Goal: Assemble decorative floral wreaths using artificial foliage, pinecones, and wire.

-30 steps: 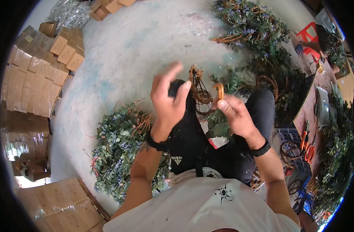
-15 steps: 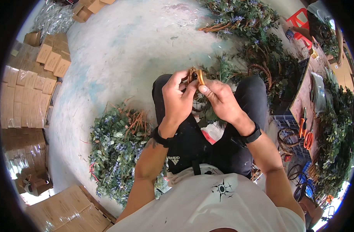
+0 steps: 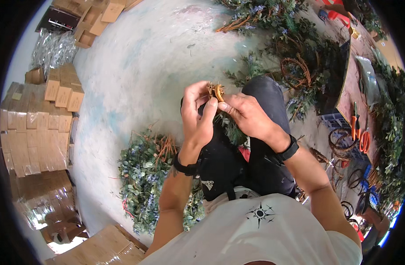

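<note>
Both my hands are raised close together above my knees. My left hand [image 3: 197,115] is closed round a bundle of cut brown stem ends [image 3: 211,89]. Against these stems sits a shiny golden-brown ring [image 3: 219,92]; whether it is a small roll of tape or a loop of stem, I cannot tell. My right hand [image 3: 252,116] pinches at the ring's lower edge with thumb and fingers. A green leafy spray [image 3: 230,129] hangs below the hands, between my legs, partly hidden by them.
A heap of blue-flowered greenery [image 3: 147,176] lies on the floor at left, more foliage [image 3: 295,53] at far right. Orange-handled scissors [image 3: 364,140] hang at a table [image 3: 349,90] on the right, above twig rings [image 3: 341,140]. Cardboard boxes [image 3: 32,119] stack along the left.
My hands have come closer together, and the golden-brown ring has turned and now sits against the stems. My head view has shifted, so the surroundings appear displaced.
</note>
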### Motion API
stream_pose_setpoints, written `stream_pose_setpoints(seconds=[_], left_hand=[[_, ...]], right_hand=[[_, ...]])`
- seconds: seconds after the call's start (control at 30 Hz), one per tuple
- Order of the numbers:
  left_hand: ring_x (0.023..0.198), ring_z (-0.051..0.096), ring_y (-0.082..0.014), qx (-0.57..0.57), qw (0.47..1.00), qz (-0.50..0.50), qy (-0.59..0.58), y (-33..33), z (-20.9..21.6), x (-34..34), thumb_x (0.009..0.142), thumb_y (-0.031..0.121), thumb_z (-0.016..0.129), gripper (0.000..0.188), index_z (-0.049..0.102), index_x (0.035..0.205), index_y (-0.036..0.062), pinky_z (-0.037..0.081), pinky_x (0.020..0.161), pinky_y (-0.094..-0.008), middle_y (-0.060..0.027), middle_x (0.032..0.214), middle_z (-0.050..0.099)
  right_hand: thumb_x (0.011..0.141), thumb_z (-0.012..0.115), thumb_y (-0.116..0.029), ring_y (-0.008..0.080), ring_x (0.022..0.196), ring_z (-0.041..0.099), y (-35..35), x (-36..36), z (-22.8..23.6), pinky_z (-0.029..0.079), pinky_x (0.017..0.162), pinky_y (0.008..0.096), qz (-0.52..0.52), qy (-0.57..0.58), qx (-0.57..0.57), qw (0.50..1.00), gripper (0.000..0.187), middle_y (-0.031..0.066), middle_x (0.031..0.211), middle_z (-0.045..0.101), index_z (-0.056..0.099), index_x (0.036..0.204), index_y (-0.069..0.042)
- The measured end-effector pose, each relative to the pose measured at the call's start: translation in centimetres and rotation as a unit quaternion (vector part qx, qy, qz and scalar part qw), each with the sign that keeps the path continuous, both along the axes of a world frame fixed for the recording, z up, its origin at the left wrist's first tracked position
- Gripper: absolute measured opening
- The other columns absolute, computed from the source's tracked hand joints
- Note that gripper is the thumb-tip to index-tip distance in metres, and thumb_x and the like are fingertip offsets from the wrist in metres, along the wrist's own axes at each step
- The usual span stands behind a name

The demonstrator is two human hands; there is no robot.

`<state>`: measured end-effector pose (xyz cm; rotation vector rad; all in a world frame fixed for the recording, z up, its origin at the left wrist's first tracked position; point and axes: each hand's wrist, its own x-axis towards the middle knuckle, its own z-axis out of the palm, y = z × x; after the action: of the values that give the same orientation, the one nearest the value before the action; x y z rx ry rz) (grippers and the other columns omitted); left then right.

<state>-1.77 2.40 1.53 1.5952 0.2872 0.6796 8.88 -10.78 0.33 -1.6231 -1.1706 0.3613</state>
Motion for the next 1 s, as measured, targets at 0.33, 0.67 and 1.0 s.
stream_pose_setpoints(seconds=[0.33, 0.67, 1.0], left_hand=[[0.099, 0.061, -0.0139, 0.013, 0.998, -0.061, 0.024, 0.7, 0.2, 1.5, 0.092, 0.023, 0.080, 0.041, 0.068, 0.124, 0.0008, 0.050, 0.088, -0.0296, -0.0079, 0.119, 0.066], [0.101, 0.065, -0.0132, 0.095, 0.994, -0.057, 0.026, 0.3, 0.2, 1.0, 0.093, 0.011, 0.078, 0.035, 0.066, 0.122, -0.0042, 0.054, 0.088, -0.0277, -0.0091, 0.118, 0.069], [0.088, 0.064, -0.0186, 0.191, 0.981, 0.016, -0.017, -0.8, -1.1, 2.6, 0.090, 0.016, 0.077, 0.030, 0.068, 0.113, -0.0017, 0.053, 0.080, -0.0328, -0.0091, 0.105, 0.067]], right_hand=[[0.102, 0.062, -0.022, 0.0440, 0.089, 0.064, -0.9, -0.1, -0.5, 0.052, 0.076, 0.0512, -0.015, -0.021, -0.004, 1.000, 0.020, 0.0208, 0.092, 0.068, 0.067, 0.105, -0.002], [0.093, 0.076, -0.026, 0.0407, 0.096, 0.067, -2.5, 0.9, 1.7, 0.054, 0.079, 0.0478, -0.088, -0.013, -0.039, 0.995, 0.031, 0.0194, 0.100, 0.069, 0.069, 0.115, -0.006], [0.104, 0.062, -0.021, 0.0354, 0.105, 0.065, -3.9, 2.7, 2.5, 0.052, 0.094, 0.0433, 0.013, 0.057, 0.060, 0.996, 0.027, 0.0160, 0.112, 0.070, 0.069, 0.126, -0.006]])
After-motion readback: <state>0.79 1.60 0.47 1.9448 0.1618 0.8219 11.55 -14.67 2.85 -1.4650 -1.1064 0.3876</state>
